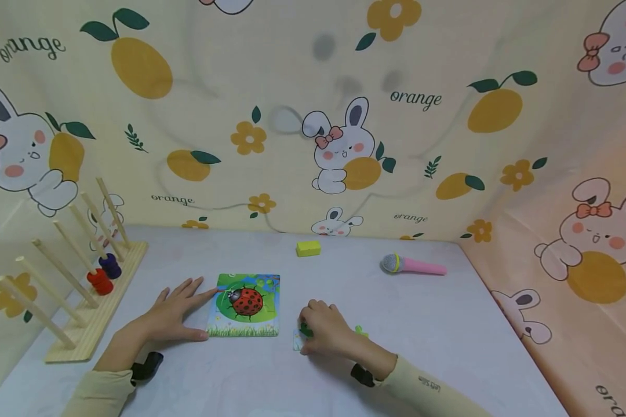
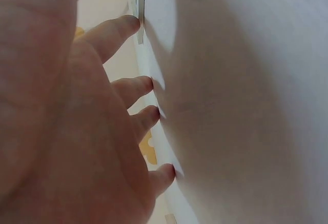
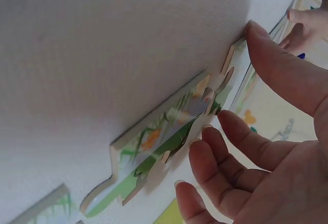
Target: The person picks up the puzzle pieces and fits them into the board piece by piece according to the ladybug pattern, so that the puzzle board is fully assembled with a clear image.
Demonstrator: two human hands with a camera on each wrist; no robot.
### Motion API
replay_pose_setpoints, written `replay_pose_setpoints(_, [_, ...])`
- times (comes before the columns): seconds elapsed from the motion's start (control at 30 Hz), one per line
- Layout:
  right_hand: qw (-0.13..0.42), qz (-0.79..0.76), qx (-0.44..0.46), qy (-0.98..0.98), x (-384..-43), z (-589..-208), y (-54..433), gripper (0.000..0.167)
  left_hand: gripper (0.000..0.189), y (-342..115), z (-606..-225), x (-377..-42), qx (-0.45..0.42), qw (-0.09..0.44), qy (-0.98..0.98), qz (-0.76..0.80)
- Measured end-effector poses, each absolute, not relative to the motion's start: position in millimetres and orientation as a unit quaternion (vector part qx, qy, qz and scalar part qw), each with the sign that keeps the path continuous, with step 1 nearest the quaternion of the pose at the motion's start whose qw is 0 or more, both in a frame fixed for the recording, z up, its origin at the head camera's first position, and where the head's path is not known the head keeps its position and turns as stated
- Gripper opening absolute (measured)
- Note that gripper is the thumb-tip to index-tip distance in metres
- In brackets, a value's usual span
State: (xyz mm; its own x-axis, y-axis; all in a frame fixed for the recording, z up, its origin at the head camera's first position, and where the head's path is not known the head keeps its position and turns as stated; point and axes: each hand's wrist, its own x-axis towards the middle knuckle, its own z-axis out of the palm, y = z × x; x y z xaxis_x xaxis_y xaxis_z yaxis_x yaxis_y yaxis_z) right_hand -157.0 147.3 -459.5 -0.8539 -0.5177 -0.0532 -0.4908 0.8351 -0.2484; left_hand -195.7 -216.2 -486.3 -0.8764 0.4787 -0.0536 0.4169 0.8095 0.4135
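A square ladybug jigsaw puzzle point(image 1: 247, 304) lies on the table, its picture whole. The left hand point(image 1: 174, 315) spreads at its left side; index fingertip and thumb touch the puzzle's left edge, while the other fingertips rest on the table in the left wrist view. Right of the puzzle, the right hand point(image 1: 326, 330) bends over a puzzle piece point(image 3: 159, 139) with grass and orange flowers. Its thumb is at one end and its curled fingers grip from the other side. The piece is mostly hidden by the hand in the head view.
A green piece point(image 1: 361, 331) lies behind the right wrist; another puzzle piece point(image 3: 46, 208) shows at the right wrist view's corner. A yellow block point(image 1: 308, 249) and a pink toy microphone point(image 1: 414, 265) lie farther back. A wooden peg rack point(image 1: 91, 313) with red and purple rings stands left.
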Motion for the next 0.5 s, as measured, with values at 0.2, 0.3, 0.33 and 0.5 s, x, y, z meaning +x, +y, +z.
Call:
replay_pose_setpoints(0.2, [0.062, -0.12, -0.258, 0.957, -157.3, -458.9, 148.7, 0.047, 0.099, -215.7, -485.5, -195.9, 0.23, 0.088, 0.947, 0.204])
replay_pose_setpoints(0.3, [0.058, -0.12, -0.256, 0.958, -157.8, -459.4, 148.6, 0.046, 0.098, -215.0, -484.5, -194.9, 0.228, 0.088, 0.948, 0.205])
replay_pose_setpoints(0.33, [0.056, -0.121, -0.256, 0.958, -158.1, -459.5, 148.4, 0.046, 0.098, -214.7, -484.0, -194.5, 0.228, 0.088, 0.948, 0.205])
replay_pose_setpoints(0.5, [0.056, -0.147, -0.257, 0.954, -159.9, -460.2, 147.1, 0.046, 0.099, -214.7, -483.8, -193.9, 0.229, 0.088, 0.948, 0.202])
